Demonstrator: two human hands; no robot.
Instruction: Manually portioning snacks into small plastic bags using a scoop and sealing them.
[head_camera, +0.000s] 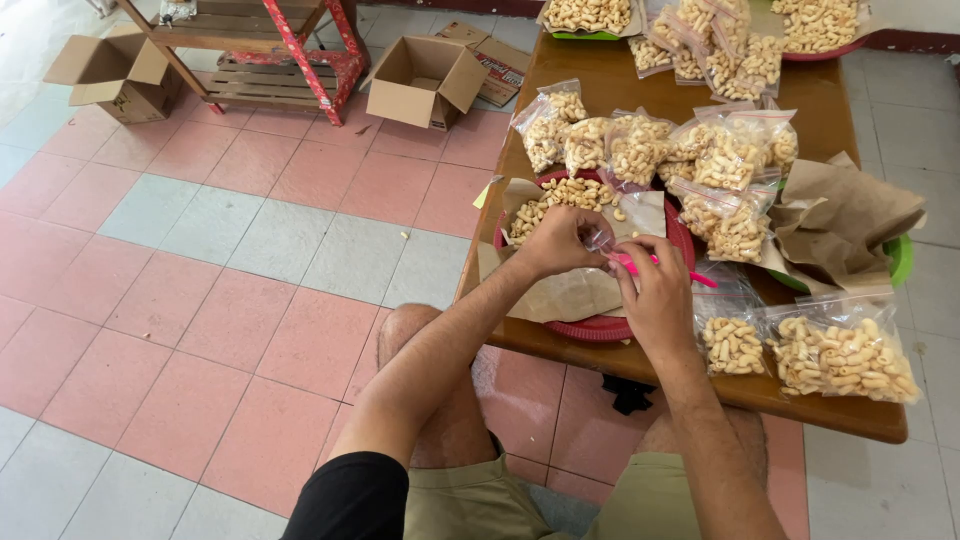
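A small clear bag (600, 240) was pinched shut-fingered by the left hand (556, 240) above the red tray (600, 327); the right hand (655, 295), just beside, gripped a pink strip (690, 274) lying crosswise.

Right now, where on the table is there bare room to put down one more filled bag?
Bare wood shows on the table between the green tray and the middle bags. The near right edge is crowded with filled bags and brown paper.

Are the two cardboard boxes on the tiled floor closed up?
No: both brown cardboard boxes on the pink and grey tiled floor stand with their flaps open.
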